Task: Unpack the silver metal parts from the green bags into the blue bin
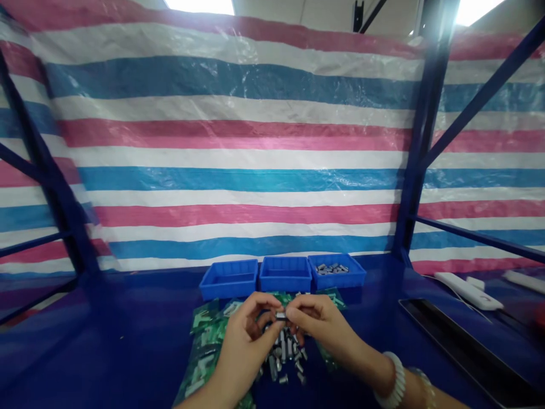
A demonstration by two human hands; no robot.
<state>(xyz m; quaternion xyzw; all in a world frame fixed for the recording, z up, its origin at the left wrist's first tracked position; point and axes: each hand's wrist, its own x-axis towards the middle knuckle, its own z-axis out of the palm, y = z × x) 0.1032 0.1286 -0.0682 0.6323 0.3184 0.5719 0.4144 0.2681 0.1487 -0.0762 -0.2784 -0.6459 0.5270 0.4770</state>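
My left hand [250, 335] and my right hand [320, 325] meet over the table's middle, both with fingertips pinched. Between them is a small silver metal piece [281, 316], short and rod-like; its exact kind is too small to tell. Thumb and fingers of the left hand grip its left part, while the right fingertips close on its right end. Below the hands lies a loose pile of silver metal fasteners [284, 347], several of them screw-like, partly hidden by my fingers. Green-tinted plastic bags [208, 335] with small parts inside lie beside and behind my left hand.
Three blue bins stand in a row behind the hands: left [229, 279], middle [285, 282] and right [358, 277]. Small metal pieces [332, 269] lie in the right bin. A long black tray-like object [464, 352] and a white device [468, 291] rest at the right. Blue posts [419, 142] frame the table.
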